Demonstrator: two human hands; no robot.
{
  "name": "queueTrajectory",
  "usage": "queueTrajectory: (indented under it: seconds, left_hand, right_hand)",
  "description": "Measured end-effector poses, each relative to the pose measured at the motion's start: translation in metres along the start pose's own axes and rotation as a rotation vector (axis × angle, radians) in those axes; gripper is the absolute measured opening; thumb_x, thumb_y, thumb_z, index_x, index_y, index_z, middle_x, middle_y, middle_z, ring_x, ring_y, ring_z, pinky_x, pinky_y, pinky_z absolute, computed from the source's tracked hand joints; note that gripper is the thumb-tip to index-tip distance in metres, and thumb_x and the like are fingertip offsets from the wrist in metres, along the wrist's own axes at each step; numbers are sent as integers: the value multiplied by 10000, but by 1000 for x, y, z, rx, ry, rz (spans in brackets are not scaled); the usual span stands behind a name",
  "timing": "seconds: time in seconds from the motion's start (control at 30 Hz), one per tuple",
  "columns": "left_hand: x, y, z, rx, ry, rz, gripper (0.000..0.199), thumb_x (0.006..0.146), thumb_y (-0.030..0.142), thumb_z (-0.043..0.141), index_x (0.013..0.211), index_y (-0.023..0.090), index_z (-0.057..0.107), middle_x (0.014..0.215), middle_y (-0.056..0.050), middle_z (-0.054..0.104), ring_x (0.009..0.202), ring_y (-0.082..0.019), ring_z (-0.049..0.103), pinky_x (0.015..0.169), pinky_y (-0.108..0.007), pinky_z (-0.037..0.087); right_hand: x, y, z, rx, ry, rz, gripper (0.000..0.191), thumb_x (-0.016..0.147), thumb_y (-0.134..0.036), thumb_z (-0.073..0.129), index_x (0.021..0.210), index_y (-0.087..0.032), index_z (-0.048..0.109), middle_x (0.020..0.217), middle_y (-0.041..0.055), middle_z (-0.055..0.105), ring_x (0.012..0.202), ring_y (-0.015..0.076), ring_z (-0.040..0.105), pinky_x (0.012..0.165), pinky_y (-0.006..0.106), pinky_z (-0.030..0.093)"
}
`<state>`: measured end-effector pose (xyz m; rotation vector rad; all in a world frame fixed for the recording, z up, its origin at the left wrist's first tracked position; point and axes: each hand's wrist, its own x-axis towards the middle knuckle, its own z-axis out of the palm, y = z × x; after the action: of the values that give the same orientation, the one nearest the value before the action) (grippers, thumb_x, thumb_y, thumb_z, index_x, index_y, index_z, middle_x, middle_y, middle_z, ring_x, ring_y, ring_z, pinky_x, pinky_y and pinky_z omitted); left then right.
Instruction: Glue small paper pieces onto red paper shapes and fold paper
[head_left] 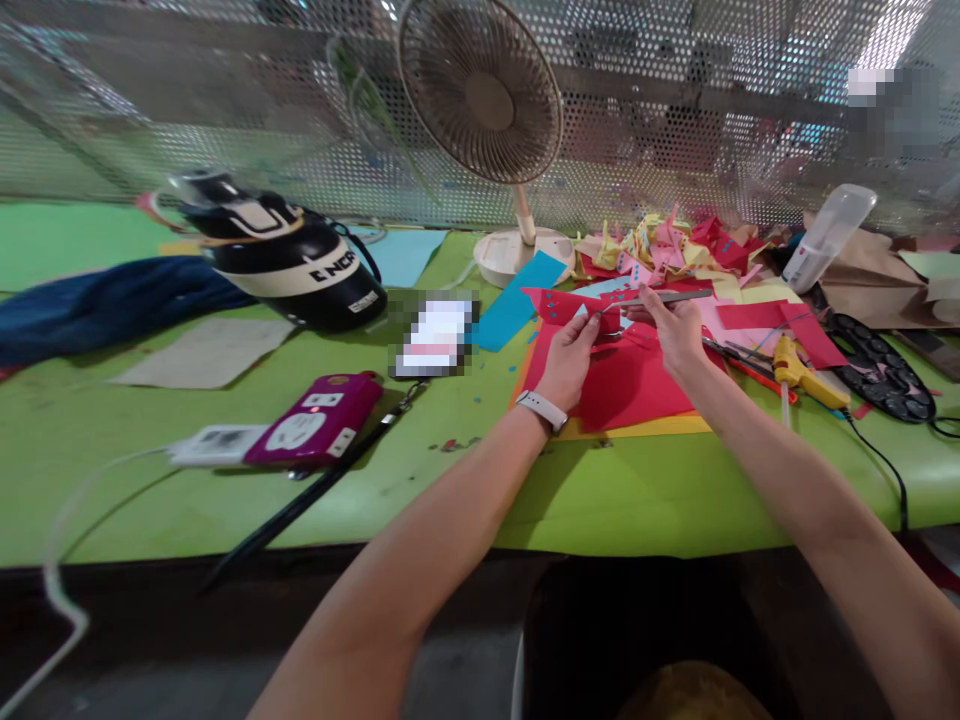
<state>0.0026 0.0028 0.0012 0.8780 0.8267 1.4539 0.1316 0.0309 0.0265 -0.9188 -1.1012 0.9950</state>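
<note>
My left hand (571, 352), with a white band on its wrist, is closed on the lower edge of a red paper piece (559, 305) that carries small blue bits. My right hand (675, 325) pinches slim grey tweezers (686, 296), their tip pointing left to the paper by my left fingers. Both hands are above a stack of red paper sheets (630, 385) on a yellow sheet (660, 426). A blue paper strip (517, 305) lies left of them. Fine detail at the tip is too small to make out.
Behind my hands are a fan (491, 100) and a heap of paper scraps (667, 245). Right: a yellow glue gun (806, 375), a black palette (885, 370), a clear bottle (832, 235). Left: a phone (435, 338), a purple power block (315, 420), a black flask (292, 265).
</note>
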Motion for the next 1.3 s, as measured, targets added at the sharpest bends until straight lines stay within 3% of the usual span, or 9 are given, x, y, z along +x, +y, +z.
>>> queueTrajectory:
  seconds: [0.63, 1.3]
  left_hand:
    - [0, 2, -1, 68, 43, -8, 123, 832, 304, 636, 818, 183, 616, 839, -59, 727, 804, -186, 713, 739, -311, 561]
    - [-2, 3, 0, 60, 2, -1, 115, 841, 297, 643, 878, 188, 639, 887, -60, 735, 818, -178, 712, 779, -316, 566]
  right_hand:
    - [-3, -3, 0, -96, -69, -142, 400, 739, -595, 680, 749, -196, 652, 644, 2, 714, 647, 174, 723, 645, 282, 589]
    - [-3, -5, 2, -23, 4, -93, 358, 769, -560, 667, 713, -209, 619, 643, 10, 709, 693, 199, 732, 689, 323, 602]
